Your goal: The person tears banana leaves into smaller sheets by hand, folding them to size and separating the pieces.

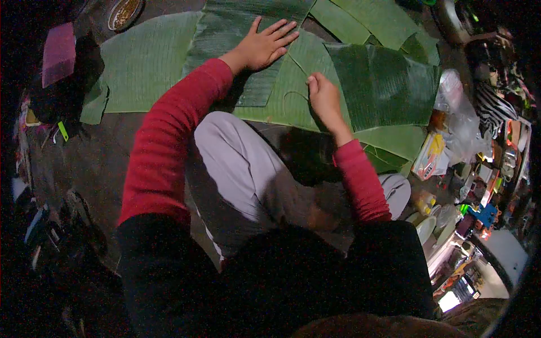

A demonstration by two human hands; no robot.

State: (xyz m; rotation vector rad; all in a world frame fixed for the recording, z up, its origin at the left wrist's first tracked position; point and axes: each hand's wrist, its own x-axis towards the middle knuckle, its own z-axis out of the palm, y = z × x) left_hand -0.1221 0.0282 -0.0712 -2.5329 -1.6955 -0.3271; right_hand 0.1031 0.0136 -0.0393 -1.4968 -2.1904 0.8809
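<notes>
Large green banana leaf pieces lie overlapping on the floor in front of my crossed legs. My left hand lies flat with its fingers spread on a dark green piece near the top. To its right and lower, my right hand is closed in a pinch on a thin leaf strip, which runs up toward my left fingertips. A curled part of a thin strip rests on the light green leaf just left of my right hand.
A bowl of small brown bits stands at the top left, near a pink box. A lime green object lies at the left. On the right are plastic bags, a printed packet and plates.
</notes>
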